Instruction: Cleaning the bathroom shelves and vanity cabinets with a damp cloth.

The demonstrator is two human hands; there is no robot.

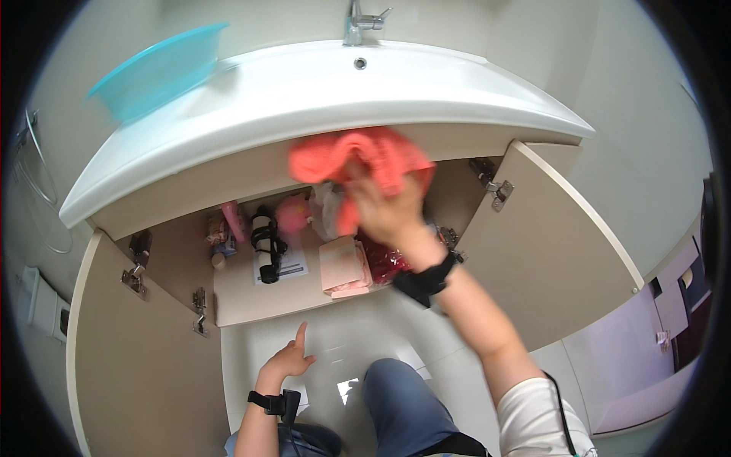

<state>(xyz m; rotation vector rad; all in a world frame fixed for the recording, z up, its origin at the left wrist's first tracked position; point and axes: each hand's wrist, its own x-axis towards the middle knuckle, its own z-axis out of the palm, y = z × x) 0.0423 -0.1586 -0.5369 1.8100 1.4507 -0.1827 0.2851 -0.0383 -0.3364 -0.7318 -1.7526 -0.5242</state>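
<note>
My right hand [383,207], smeared a little by motion, grips a bunched coral-red cloth [362,158] at the front panel just under the basin's rim. Part of the cloth hangs down across the cabinet opening. My left hand [288,359] is low over the floor in front of the cabinet, holding nothing, its index finger stretched out and thumb apart. Inside the open cabinet [232,298] are a black-and-white cylinder with straps [266,245], a round pink thing [292,213], a pale pink box [340,266] and a red shiny package [384,259] partly behind my right arm.
Both cabinet doors stand open, the left door [145,350] and the right door [544,251]. Above is the white basin [426,84] with its faucet [362,24]. A light-blue plastic tub [164,72] leans on its left end. My knee [403,400] is near the cabinet.
</note>
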